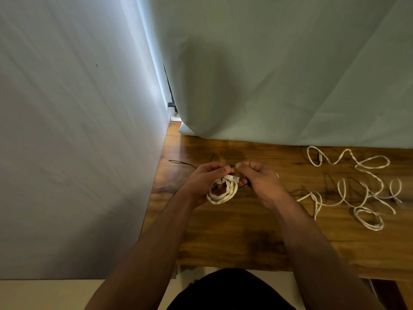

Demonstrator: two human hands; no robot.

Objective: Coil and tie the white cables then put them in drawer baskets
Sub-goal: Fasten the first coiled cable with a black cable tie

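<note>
Wooden table (234,238) (dark-grained), pale cloth backdrop (279,74) draped behind.

A single head-worn wide-angle view looks steeply down, close over the wooden table (234,231) edge toward hanging sheets (279,74).

A white cable coil (222,191), wound into a tight ring with a clear plug on top, sits between both hands above the wooden surface (234,231). To its right, loose white cable (366,189) sprawls in uncoiled loops.
</note>
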